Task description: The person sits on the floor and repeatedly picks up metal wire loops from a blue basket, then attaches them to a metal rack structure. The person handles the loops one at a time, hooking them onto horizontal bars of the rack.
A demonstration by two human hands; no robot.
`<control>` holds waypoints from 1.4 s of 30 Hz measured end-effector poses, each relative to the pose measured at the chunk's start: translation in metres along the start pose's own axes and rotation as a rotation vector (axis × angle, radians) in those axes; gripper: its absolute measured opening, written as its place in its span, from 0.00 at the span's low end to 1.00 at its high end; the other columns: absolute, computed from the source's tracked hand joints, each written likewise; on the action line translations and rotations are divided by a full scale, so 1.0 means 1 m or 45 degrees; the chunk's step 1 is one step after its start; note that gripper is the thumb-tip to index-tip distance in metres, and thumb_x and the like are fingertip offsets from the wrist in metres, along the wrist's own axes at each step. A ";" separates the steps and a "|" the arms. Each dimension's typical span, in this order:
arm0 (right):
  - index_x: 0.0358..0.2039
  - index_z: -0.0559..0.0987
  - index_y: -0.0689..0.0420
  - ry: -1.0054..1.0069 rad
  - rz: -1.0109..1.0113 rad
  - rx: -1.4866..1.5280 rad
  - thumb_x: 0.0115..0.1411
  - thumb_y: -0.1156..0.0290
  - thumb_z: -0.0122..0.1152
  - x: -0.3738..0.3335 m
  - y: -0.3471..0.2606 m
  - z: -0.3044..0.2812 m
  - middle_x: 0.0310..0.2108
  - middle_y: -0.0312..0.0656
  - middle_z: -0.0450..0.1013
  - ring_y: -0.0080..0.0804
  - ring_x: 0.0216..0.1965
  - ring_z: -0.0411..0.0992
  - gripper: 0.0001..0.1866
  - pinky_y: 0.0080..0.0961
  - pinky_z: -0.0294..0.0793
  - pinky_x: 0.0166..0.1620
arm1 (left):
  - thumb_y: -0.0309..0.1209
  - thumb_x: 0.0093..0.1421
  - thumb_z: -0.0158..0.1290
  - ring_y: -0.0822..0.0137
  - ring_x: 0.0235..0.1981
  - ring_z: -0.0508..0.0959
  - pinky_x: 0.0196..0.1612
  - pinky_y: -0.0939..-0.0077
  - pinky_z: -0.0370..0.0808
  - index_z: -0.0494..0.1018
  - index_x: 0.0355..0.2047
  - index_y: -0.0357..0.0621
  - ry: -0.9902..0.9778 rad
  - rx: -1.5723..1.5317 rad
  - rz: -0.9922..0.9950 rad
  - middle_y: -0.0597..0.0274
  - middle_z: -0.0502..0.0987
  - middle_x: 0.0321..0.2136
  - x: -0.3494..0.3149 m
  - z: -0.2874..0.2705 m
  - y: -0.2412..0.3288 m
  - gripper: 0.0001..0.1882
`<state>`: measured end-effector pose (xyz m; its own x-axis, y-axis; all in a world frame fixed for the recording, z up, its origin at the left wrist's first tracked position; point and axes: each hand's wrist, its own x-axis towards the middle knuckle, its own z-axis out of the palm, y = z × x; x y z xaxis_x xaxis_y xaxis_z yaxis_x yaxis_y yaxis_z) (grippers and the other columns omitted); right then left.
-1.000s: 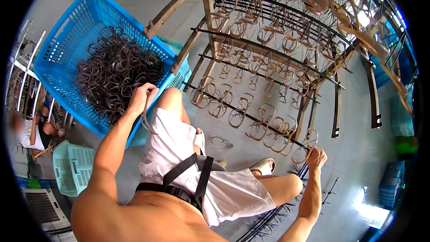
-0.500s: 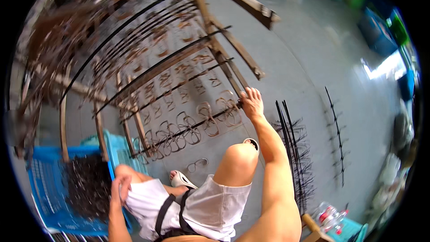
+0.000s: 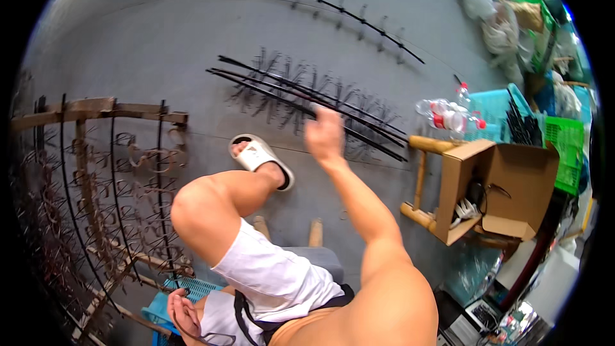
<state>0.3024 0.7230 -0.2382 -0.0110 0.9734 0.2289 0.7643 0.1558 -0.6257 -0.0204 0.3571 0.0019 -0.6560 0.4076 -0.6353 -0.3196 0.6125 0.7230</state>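
Observation:
My right hand [image 3: 325,133] is closed at a bundle of long black rods [image 3: 262,90] with thin wire prongs, lying on the grey floor; its fingers curl at one rod and are slightly blurred. Low at the left, beside my thigh, my left hand [image 3: 182,313] is closed on a thin, dark eyeglass frame [image 3: 221,338], partly cut off by my lap and the picture's edge. Left of my knee stands a wooden rack [image 3: 96,114] bearing black rods hung with several eyeglass frames [image 3: 157,159].
Farther off lies a single pronged rod [image 3: 343,11]. To the right are a bamboo stool [image 3: 419,179], an opened cardboard box [image 3: 464,170], plastic bottles [image 3: 448,118], a light-blue basket [image 3: 512,99] and a green crate [image 3: 564,147]. A turquoise basket [image 3: 157,311] sits beside my left hand.
The view has swung right. My right hand has left the wooden rack's end and reached the black rods on the floor. My left hand stays low at my left side.

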 end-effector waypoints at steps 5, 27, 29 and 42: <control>0.45 0.65 0.59 -0.266 1.053 -0.834 0.52 0.69 0.52 -0.118 0.198 -0.142 0.45 0.52 0.65 0.51 0.49 0.63 0.20 0.42 0.66 0.49 | 0.38 0.65 0.41 0.80 0.03 0.52 0.05 0.85 0.47 0.68 0.39 0.35 -0.130 0.099 0.021 0.66 0.66 0.13 0.020 0.031 0.024 0.16; 0.18 0.78 0.55 -0.562 0.622 -0.608 0.49 0.34 0.50 -0.111 0.124 -0.213 0.23 0.51 0.74 0.51 0.32 0.72 0.32 0.42 0.69 0.34 | 0.37 0.65 0.41 0.82 0.05 0.55 0.07 0.88 0.50 0.68 0.40 0.35 -0.188 -0.102 0.197 0.64 0.68 0.17 -0.017 0.001 0.020 0.15; 0.18 0.77 0.56 -0.617 0.672 -0.552 0.50 0.35 0.50 -0.131 0.109 -0.228 0.23 0.51 0.73 0.51 0.32 0.72 0.32 0.42 0.69 0.33 | 0.37 0.66 0.40 0.82 0.05 0.55 0.07 0.88 0.50 0.70 0.39 0.36 -0.235 -0.277 0.276 0.64 0.68 0.17 -0.024 -0.004 0.020 0.15; 0.14 0.74 0.60 0.236 -0.475 -0.552 0.48 0.53 0.64 -0.088 -0.020 -0.424 0.16 0.46 0.71 0.41 0.18 0.70 0.22 0.31 0.67 0.23 | 0.38 0.64 0.42 0.82 0.11 0.62 0.09 0.90 0.54 0.68 0.46 0.37 -0.504 -0.260 0.569 0.60 0.75 0.34 -0.003 0.006 0.134 0.18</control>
<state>0.5613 0.5632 0.0703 -0.2461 0.8146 0.5252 0.9242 0.3605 -0.1262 -0.0568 0.4423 0.0991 -0.4659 0.8380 -0.2840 -0.2232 0.1993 0.9542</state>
